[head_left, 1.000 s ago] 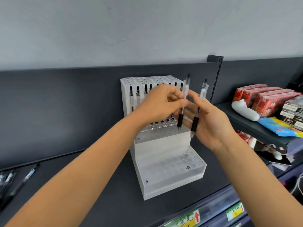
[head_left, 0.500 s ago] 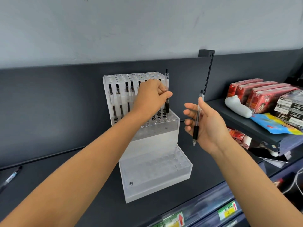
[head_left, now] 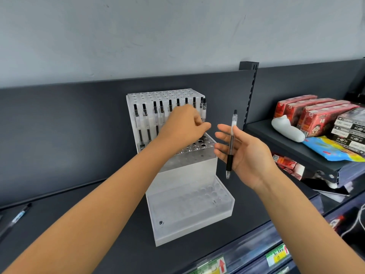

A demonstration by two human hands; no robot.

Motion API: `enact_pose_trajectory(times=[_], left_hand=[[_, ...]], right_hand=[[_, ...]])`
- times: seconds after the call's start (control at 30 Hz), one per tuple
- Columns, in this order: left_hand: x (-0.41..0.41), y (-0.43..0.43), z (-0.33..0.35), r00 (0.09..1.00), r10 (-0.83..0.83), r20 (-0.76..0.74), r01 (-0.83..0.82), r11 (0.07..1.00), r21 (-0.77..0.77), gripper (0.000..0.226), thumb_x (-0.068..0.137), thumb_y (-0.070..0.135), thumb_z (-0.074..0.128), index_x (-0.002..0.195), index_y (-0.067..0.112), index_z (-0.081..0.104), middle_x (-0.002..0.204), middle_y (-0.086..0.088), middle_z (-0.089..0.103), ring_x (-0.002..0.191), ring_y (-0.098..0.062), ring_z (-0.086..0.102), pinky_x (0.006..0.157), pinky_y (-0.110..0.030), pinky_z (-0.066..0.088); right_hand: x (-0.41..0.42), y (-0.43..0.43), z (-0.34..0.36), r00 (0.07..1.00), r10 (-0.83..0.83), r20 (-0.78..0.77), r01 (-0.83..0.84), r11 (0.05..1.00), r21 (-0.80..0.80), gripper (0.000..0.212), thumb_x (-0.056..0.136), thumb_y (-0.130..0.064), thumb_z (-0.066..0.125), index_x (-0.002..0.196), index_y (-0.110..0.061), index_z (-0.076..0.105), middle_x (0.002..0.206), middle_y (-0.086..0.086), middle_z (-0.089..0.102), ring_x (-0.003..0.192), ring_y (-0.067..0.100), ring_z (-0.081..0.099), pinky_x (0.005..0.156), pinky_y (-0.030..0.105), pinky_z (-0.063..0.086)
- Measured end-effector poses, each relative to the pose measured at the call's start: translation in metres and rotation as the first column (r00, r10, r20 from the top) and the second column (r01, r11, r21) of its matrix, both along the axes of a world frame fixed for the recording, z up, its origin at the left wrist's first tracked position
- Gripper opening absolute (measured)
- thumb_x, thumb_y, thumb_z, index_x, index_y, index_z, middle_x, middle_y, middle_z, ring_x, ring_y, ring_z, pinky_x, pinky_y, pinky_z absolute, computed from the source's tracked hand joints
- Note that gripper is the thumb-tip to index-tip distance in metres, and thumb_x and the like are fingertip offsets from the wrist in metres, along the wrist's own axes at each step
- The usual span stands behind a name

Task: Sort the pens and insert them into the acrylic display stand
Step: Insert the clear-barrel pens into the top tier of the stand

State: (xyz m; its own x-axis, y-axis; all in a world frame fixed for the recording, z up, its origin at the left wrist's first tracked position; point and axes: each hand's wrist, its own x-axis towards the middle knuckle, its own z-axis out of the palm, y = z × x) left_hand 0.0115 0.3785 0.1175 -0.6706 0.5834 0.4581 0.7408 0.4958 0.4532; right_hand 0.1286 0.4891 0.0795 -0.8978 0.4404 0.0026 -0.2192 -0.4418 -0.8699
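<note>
Gripping a clear-barrelled pen [head_left: 229,162] with a black rubber sleeve, the right hand [head_left: 246,157] pinches it upright under the thumb. Just left of that grip, the left hand [head_left: 183,127] curls against the frosted acrylic stand [head_left: 189,175]; whether it holds a seated pen [head_left: 204,107] cannot be told.

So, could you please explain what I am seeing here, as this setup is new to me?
There is no machine: these are a person's two bare hands, filmed by one wide-angle head-worn camera looking forward and down. On a dark shelf stands a stepped acrylic display stand full of holes; a row of pens stands upright in its middle step. The right hand holds one pen upright between thumb and fingers. The left hand is at the row's right end, fingers curled; whether it grips a pen I cannot tell. A loose pen lies far left, red boxes right.
</note>
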Motion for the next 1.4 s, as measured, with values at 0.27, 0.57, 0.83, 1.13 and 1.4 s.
enact_pose_trajectory(times=[0.27,0.57,0.83,1.13,1.4], left_hand=[[0.020,-0.022,-0.001,0.911,-0.352,0.214,0.317,0.931,0.179,0.015,0.079,0.018,0.078,0.089,0.007,0.073,0.078,-0.004,0.074,0.069,-0.012,0.071,0.072,-0.031,0.059],[0.010,-0.038,0.013,0.951,-0.220,0.217,0.123,0.914,0.387,0.006,0.080,0.009,0.069,0.078,0.014,0.068,0.069,-0.002,0.072,0.061,-0.013,0.071,0.067,-0.030,0.060],[-0.014,-0.021,-0.005,0.984,-0.102,0.148,0.040,0.927,0.374,0.005,0.073,0.010,0.070,0.075,0.009,0.066,0.064,-0.005,0.071,0.063,-0.016,0.070,0.069,-0.029,0.058],[-0.016,-0.009,-0.011,0.998,-0.045,0.053,0.040,0.995,0.096,0.007,0.086,0.015,0.067,0.086,0.009,0.069,0.077,0.003,0.062,0.070,-0.010,0.057,0.061,-0.016,0.040],[-0.009,0.001,-0.008,0.996,0.060,0.058,-0.058,0.997,-0.043,0.013,0.088,0.012,0.065,0.083,0.000,0.068,0.078,-0.013,0.067,0.079,-0.027,0.066,0.070,-0.028,0.050]], right_hand=[[-0.009,-0.029,0.015,0.998,0.036,-0.049,-0.037,0.999,-0.019,0.031,0.099,-0.027,0.047,0.122,-0.014,0.064,0.112,0.008,0.071,0.096,0.019,0.069,0.085,0.032,0.054],[-0.009,-0.031,0.008,0.983,-0.174,-0.057,0.182,0.951,0.249,0.033,0.099,-0.010,0.048,0.131,-0.015,0.056,0.121,0.004,0.064,0.101,0.018,0.066,0.088,0.028,0.054],[0.002,-0.013,-0.017,0.911,-0.404,-0.089,0.091,-0.014,0.996,0.047,0.091,-0.036,0.062,0.134,-0.023,0.051,0.133,-0.005,0.054,0.118,0.014,0.050,0.098,0.026,0.039],[0.009,-0.014,-0.018,0.909,-0.415,0.042,-0.151,-0.233,0.961,0.084,0.079,-0.068,0.057,0.148,-0.027,0.032,0.145,-0.007,0.039,0.130,0.016,0.038,0.105,0.033,0.037],[0.015,-0.017,-0.014,0.919,-0.389,0.058,-0.166,-0.250,0.954,0.078,0.083,-0.064,0.055,0.147,-0.026,0.033,0.146,-0.005,0.039,0.131,0.017,0.037,0.106,0.034,0.036]])
